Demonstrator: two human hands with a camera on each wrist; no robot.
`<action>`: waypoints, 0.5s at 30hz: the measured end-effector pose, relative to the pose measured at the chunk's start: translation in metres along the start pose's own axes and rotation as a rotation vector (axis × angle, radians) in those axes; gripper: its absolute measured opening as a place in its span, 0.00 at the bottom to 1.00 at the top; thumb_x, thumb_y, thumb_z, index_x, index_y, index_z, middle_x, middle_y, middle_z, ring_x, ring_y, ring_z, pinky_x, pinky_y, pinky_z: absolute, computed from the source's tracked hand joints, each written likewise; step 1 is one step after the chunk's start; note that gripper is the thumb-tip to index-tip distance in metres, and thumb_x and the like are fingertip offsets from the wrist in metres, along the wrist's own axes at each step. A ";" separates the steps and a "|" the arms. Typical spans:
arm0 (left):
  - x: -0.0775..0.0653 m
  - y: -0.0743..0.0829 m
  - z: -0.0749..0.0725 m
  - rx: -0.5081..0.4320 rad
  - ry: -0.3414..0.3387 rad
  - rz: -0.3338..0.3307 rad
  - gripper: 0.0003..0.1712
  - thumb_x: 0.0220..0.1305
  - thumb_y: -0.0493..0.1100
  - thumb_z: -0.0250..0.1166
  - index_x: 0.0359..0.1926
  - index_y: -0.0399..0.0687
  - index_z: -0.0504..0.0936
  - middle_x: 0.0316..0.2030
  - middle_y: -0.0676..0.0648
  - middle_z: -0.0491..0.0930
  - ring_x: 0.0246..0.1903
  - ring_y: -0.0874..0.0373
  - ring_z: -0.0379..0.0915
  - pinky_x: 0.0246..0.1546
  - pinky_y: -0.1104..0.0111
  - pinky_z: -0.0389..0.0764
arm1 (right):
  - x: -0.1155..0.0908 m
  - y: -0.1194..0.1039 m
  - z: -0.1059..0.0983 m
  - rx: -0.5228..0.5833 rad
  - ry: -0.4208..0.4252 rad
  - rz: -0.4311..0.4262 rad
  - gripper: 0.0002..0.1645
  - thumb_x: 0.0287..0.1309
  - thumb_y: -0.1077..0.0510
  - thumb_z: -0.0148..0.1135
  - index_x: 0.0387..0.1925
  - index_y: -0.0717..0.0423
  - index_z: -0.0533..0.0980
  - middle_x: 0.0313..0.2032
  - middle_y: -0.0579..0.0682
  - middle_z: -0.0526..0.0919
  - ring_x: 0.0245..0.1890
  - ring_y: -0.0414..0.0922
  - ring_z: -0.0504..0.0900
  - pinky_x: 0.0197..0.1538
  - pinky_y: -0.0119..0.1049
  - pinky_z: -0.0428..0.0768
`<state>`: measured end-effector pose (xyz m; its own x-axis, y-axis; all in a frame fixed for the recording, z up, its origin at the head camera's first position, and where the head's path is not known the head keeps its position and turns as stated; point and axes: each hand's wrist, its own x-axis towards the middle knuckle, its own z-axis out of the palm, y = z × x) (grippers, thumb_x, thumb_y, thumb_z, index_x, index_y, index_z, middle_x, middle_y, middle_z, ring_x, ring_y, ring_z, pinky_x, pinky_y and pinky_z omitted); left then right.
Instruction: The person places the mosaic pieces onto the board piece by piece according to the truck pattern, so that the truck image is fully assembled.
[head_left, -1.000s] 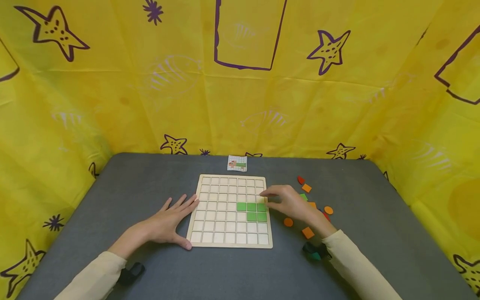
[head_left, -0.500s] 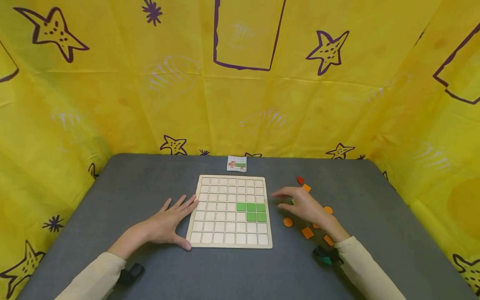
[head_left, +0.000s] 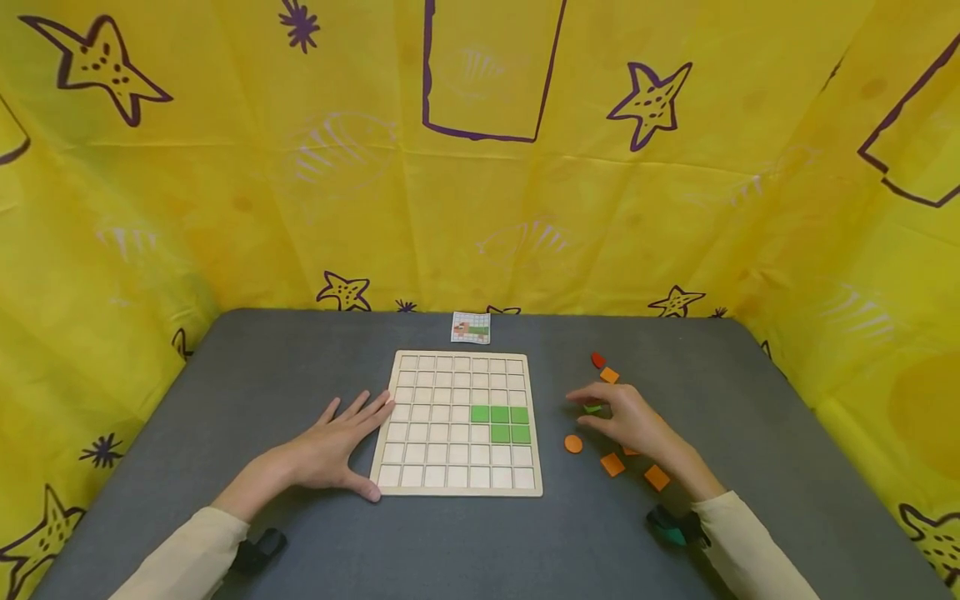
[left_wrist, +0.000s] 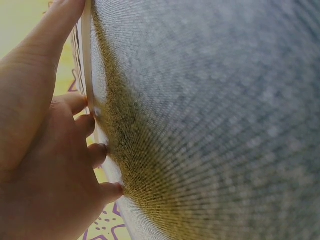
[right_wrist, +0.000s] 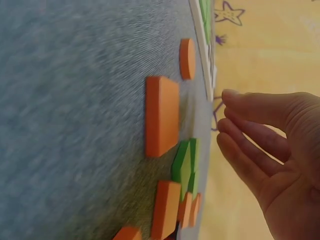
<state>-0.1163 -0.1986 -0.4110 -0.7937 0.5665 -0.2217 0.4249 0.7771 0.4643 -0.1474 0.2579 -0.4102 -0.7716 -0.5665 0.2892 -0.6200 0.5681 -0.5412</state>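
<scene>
A pale wooden grid board lies on the table, with several green square tiles set in its right-hand cells. Along the board's left edge rests my left hand, fingers spread and thumb at the near corner. My right hand hovers right of the board over the loose pieces, thumb and fingertips apart with nothing between them. Just under it shows a green piece. In the right wrist view, green pieces lie below the fingers, near an orange square and an orange disc.
Behind the board lies a small picture card with a gridded coloured pattern. More loose pieces are scattered at the right: a red piece, an orange tile and another orange tile. Yellow patterned cloth hangs behind the table.
My right hand has moved from the board's right edge rightward to over the loose pieces. The left hand stays at the board, and the green tiles on it look the same.
</scene>
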 end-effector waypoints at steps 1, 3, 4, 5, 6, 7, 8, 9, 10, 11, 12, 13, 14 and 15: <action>0.000 0.000 0.000 -0.002 0.000 0.000 0.73 0.39 0.74 0.71 0.78 0.45 0.47 0.77 0.43 0.41 0.75 0.37 0.33 0.66 0.35 0.32 | -0.002 0.000 -0.001 0.008 0.001 0.002 0.21 0.48 0.71 0.72 0.48 0.65 0.81 0.43 0.56 0.86 0.42 0.53 0.85 0.44 0.47 0.83; 0.000 0.001 -0.001 -0.002 -0.002 0.000 0.73 0.39 0.74 0.71 0.78 0.45 0.47 0.77 0.43 0.41 0.75 0.37 0.33 0.66 0.35 0.32 | -0.006 0.001 -0.002 0.019 0.001 0.009 0.21 0.49 0.71 0.72 0.48 0.65 0.81 0.43 0.56 0.86 0.42 0.53 0.85 0.45 0.47 0.83; 0.000 0.001 -0.001 -0.001 -0.002 0.000 0.73 0.39 0.74 0.71 0.78 0.45 0.47 0.77 0.43 0.41 0.75 0.37 0.33 0.66 0.35 0.32 | -0.008 0.001 -0.003 0.019 0.002 0.014 0.21 0.49 0.71 0.72 0.48 0.65 0.81 0.43 0.56 0.86 0.42 0.53 0.85 0.45 0.47 0.83; 0.000 0.001 -0.001 0.000 -0.002 0.000 0.73 0.39 0.74 0.71 0.78 0.45 0.47 0.77 0.43 0.40 0.75 0.37 0.33 0.66 0.35 0.32 | -0.009 0.002 -0.004 0.021 0.002 0.021 0.21 0.49 0.71 0.72 0.48 0.65 0.81 0.44 0.56 0.86 0.43 0.53 0.85 0.45 0.47 0.83; 0.000 0.001 -0.002 -0.002 -0.003 0.000 0.73 0.39 0.74 0.71 0.78 0.45 0.47 0.77 0.43 0.40 0.75 0.37 0.33 0.66 0.35 0.32 | -0.011 0.003 -0.004 0.018 0.000 0.030 0.21 0.49 0.70 0.72 0.49 0.65 0.81 0.44 0.56 0.86 0.43 0.53 0.85 0.45 0.47 0.83; 0.000 0.002 -0.002 -0.003 -0.004 -0.001 0.73 0.39 0.74 0.71 0.78 0.45 0.47 0.77 0.43 0.40 0.75 0.37 0.32 0.66 0.35 0.31 | -0.013 0.004 -0.004 0.016 -0.001 0.041 0.21 0.50 0.70 0.72 0.49 0.64 0.81 0.45 0.56 0.86 0.43 0.53 0.85 0.46 0.46 0.83; 0.000 0.002 -0.002 -0.004 -0.006 -0.001 0.73 0.39 0.74 0.71 0.78 0.45 0.47 0.77 0.43 0.40 0.75 0.37 0.32 0.66 0.35 0.31 | -0.015 0.004 -0.005 0.015 0.000 0.051 0.22 0.49 0.70 0.72 0.49 0.64 0.81 0.45 0.56 0.86 0.44 0.53 0.85 0.46 0.46 0.83; 0.000 0.002 -0.002 -0.007 -0.007 -0.001 0.73 0.39 0.74 0.71 0.78 0.45 0.47 0.77 0.43 0.40 0.75 0.37 0.32 0.66 0.35 0.31 | -0.016 0.006 -0.005 0.013 0.003 0.058 0.22 0.49 0.70 0.72 0.49 0.64 0.82 0.45 0.56 0.86 0.44 0.53 0.85 0.46 0.46 0.83; 0.000 0.002 -0.002 -0.009 -0.008 -0.002 0.73 0.39 0.74 0.71 0.78 0.45 0.47 0.78 0.43 0.40 0.75 0.37 0.32 0.66 0.35 0.31 | -0.018 0.006 -0.005 0.009 0.007 0.063 0.22 0.49 0.70 0.72 0.49 0.63 0.82 0.46 0.56 0.85 0.44 0.53 0.85 0.46 0.46 0.83; 0.000 0.002 -0.002 -0.011 -0.009 -0.002 0.73 0.39 0.74 0.71 0.78 0.45 0.47 0.78 0.43 0.40 0.75 0.37 0.32 0.66 0.35 0.31 | -0.019 0.007 -0.006 0.008 0.011 0.064 0.22 0.48 0.70 0.73 0.49 0.63 0.82 0.46 0.56 0.85 0.44 0.53 0.85 0.46 0.46 0.83; 0.000 0.002 -0.002 -0.012 -0.010 -0.003 0.73 0.39 0.74 0.71 0.78 0.45 0.47 0.78 0.43 0.40 0.75 0.37 0.32 0.66 0.35 0.31 | -0.021 0.008 -0.006 0.007 0.015 0.063 0.22 0.48 0.70 0.73 0.49 0.63 0.82 0.46 0.56 0.85 0.44 0.53 0.85 0.46 0.46 0.83; 0.000 0.002 -0.002 -0.012 -0.009 -0.003 0.73 0.39 0.74 0.71 0.78 0.45 0.47 0.78 0.43 0.40 0.75 0.37 0.32 0.66 0.35 0.31 | -0.022 0.008 -0.006 0.007 0.022 0.060 0.23 0.48 0.71 0.73 0.49 0.63 0.82 0.46 0.56 0.85 0.44 0.53 0.85 0.46 0.46 0.83; 0.000 0.002 -0.002 -0.011 -0.009 -0.003 0.73 0.39 0.74 0.71 0.78 0.45 0.47 0.78 0.43 0.40 0.75 0.37 0.32 0.66 0.35 0.31 | -0.023 0.009 -0.007 0.003 0.029 0.057 0.22 0.47 0.71 0.73 0.48 0.63 0.82 0.46 0.56 0.86 0.44 0.53 0.85 0.45 0.46 0.83; 0.000 0.002 -0.001 -0.010 -0.009 -0.004 0.73 0.39 0.74 0.71 0.78 0.45 0.47 0.78 0.43 0.40 0.75 0.37 0.32 0.66 0.35 0.32 | -0.024 0.009 -0.007 0.000 0.035 0.055 0.22 0.48 0.71 0.73 0.48 0.63 0.82 0.46 0.56 0.86 0.44 0.53 0.85 0.45 0.46 0.83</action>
<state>-0.1155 -0.1973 -0.4085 -0.7911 0.5661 -0.2315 0.4173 0.7764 0.4722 -0.1353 0.2814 -0.4167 -0.8088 -0.5136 0.2865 -0.5768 0.5979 -0.5566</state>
